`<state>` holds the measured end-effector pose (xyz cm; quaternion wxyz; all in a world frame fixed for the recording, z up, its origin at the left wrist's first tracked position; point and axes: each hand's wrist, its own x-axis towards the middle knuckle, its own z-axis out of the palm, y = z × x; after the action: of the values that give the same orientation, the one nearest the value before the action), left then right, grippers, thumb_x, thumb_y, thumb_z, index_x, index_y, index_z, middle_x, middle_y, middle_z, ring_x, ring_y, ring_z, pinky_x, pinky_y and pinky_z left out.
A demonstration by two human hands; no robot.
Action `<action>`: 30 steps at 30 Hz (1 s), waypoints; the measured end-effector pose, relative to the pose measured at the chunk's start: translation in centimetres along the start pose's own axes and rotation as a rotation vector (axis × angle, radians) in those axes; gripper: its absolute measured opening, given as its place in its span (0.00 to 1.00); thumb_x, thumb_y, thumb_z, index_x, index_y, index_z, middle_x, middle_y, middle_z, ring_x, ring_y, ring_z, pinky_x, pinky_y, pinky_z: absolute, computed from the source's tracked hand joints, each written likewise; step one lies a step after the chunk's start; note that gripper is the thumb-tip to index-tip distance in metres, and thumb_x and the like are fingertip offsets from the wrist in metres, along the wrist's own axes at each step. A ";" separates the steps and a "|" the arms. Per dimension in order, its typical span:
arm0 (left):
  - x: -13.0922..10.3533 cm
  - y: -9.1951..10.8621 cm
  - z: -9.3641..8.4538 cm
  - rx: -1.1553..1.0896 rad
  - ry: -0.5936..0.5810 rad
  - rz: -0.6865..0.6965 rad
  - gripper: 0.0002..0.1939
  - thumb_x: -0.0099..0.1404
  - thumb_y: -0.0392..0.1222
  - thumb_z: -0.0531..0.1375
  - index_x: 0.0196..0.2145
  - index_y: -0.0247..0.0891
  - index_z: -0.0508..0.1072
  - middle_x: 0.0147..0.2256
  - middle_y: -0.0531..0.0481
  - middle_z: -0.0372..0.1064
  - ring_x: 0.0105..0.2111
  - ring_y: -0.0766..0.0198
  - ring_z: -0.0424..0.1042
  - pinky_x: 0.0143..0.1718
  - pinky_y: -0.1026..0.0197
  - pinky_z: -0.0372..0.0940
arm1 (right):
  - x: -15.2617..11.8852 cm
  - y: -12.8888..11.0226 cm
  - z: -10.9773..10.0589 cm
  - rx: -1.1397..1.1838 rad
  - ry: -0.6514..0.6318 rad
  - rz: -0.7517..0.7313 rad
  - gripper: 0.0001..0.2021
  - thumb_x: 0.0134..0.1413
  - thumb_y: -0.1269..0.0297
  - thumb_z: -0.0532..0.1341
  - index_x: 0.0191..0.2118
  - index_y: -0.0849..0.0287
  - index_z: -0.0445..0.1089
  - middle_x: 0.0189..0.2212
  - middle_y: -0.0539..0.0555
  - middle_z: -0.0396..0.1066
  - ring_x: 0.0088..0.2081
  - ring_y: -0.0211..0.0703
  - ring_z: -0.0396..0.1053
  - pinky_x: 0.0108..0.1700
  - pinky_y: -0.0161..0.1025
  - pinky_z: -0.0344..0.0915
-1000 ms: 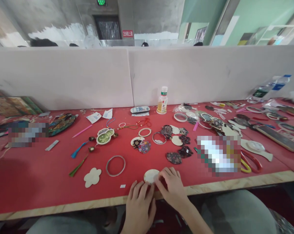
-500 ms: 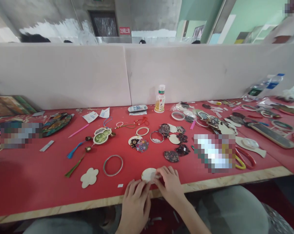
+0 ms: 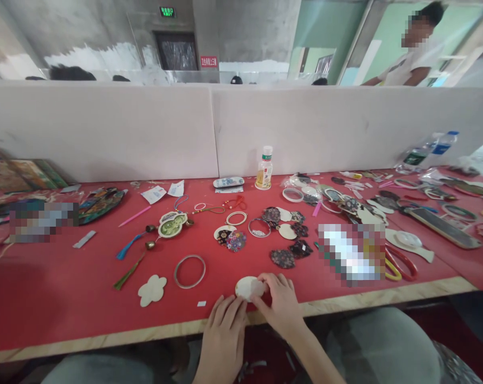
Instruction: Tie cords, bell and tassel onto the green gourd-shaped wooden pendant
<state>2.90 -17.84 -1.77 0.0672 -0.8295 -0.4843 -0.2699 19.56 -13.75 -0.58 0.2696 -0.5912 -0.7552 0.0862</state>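
Observation:
A pale oval disc (image 3: 246, 287), cream-coloured like thin wood, lies near the table's front edge. My right hand (image 3: 282, 305) grips its right side, with the thumb on top and the curled fingers at the far edge. Beside the disc's lower left rim rests my left hand (image 3: 224, 322), its fingers stretched forward over the table edge and the fingertips close to or touching the disc. The left thumb is mostly hidden. A small white rectangle (image 3: 202, 303) lies left of that hand. Farther left are a silver ring (image 3: 175, 272) and a pale flower-shaped piece (image 3: 152, 290).
Floral-patterned pieces (image 3: 282, 258) lie beyond my right hand. A bottle (image 3: 264, 169) stands by the white partition (image 3: 145, 130). Red-handled scissors (image 3: 403, 260) and a paddle-shaped piece (image 3: 423, 249) lie right. A gourd-shaped pendant (image 3: 172, 224) with tassels lies left. Beyond the partition stands a person (image 3: 409, 66).
The view has tilted up slightly, showing more of the person behind the partition. My left fingers have drawn back from the right fingertips, and the right thumb now lies across the disc.

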 end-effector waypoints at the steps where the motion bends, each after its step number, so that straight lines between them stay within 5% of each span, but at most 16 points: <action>1: 0.0 0.0 0.2 0.008 0.008 -0.006 0.18 0.60 0.34 0.47 0.46 0.40 0.67 0.43 0.49 0.67 0.44 0.59 0.62 0.47 0.53 0.58 | 0.1 -0.1 0.1 -0.013 0.003 0.000 0.12 0.47 0.57 0.57 0.37 0.58 0.63 0.29 0.52 0.67 0.32 0.44 0.60 0.34 0.38 0.51; 10: 0.3 0.8 0.7 0.065 -0.006 -0.029 0.17 0.60 0.33 0.47 0.44 0.40 0.68 0.42 0.49 0.67 0.44 0.59 0.62 0.48 0.52 0.56 | 0.5 0.3 0.2 0.001 -0.113 0.037 0.26 0.48 0.53 0.56 0.53 0.55 0.55 0.35 0.56 0.68 0.37 0.49 0.60 0.36 0.41 0.52; 30: 0.6 0.9 -0.1 -0.035 0.002 -0.086 0.17 0.60 0.34 0.48 0.45 0.41 0.68 0.42 0.48 0.66 0.43 0.58 0.62 0.47 0.51 0.58 | 0.6 0.2 -0.5 -0.060 -0.162 0.015 0.18 0.49 0.67 0.56 0.48 0.49 0.63 0.31 0.50 0.66 0.34 0.43 0.61 0.34 0.37 0.53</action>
<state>3.78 -17.90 -1.23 0.0416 -0.8087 -0.5147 -0.2818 19.88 -13.27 -0.08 0.1891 -0.5958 -0.7723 0.1132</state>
